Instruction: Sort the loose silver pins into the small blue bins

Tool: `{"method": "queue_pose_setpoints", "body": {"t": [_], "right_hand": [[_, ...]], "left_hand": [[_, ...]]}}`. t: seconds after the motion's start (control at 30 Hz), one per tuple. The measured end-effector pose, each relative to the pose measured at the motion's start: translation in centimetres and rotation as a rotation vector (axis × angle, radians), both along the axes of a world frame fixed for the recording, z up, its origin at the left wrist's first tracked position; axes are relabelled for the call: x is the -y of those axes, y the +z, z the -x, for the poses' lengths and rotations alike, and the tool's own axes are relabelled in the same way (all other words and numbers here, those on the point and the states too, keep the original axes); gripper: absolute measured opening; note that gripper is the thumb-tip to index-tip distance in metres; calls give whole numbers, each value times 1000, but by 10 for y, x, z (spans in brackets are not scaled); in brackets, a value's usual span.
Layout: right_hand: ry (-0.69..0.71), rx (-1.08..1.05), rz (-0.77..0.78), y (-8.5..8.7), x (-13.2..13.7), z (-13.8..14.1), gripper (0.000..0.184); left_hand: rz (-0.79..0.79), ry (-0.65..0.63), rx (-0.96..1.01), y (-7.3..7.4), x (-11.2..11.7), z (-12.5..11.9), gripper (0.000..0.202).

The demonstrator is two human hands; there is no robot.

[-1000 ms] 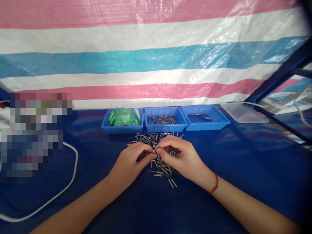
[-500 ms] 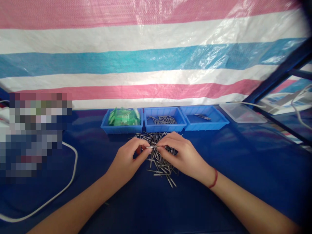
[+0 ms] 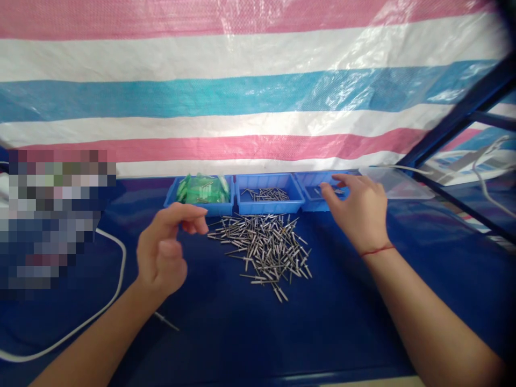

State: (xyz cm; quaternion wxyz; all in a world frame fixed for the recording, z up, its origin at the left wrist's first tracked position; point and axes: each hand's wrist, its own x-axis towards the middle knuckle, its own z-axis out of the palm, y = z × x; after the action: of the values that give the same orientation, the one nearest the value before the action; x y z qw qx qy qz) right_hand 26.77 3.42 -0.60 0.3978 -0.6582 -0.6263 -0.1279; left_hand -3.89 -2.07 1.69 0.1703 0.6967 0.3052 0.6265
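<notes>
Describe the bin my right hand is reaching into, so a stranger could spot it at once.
Below the striped tarp, three blue bins stand in a row on the blue table. It is the right bin, partly under the right hand. The left bin is stuffed with green bags and the middle bin holds many pins; this one looks nearly bare.

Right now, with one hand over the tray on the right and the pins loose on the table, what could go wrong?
The right hand reaches over the right blue tray; drawing back, its wrist could brush the pile of pins and scatter it. A stray pin lies apart, behind the left hand beside its forearm, and could be pushed away unnoticed.
</notes>
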Motion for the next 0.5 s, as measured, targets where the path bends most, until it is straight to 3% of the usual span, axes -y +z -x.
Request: {"method": "queue_pose_setpoints", "body": {"t": [0.07,0.17,0.2,0.27,0.37,0.43,0.5], "right_hand": [[99,36,-47,5,14,21,27],[610,144,84,10,54,80,22],[795,220,158,9,68,103,20],[1020,320,240,3,94,147,21],[1108,339,246,-15,114,196,32],[1126,345,207,-24,116,215,16],[1142,348,165,-27,114,222,16]], "left_hand": [[-160,57,150,10,-2,1,47],[-183,176,228,22,-4,2,50],[-168,176,227,22,-5,2,51],[-117,127,213,18,-8,4,51],[-26,69,132,3,-10,8,47],[51,40,1,-8,-11,10,48],[115,10,-143,-13,-11,12,48]]}}
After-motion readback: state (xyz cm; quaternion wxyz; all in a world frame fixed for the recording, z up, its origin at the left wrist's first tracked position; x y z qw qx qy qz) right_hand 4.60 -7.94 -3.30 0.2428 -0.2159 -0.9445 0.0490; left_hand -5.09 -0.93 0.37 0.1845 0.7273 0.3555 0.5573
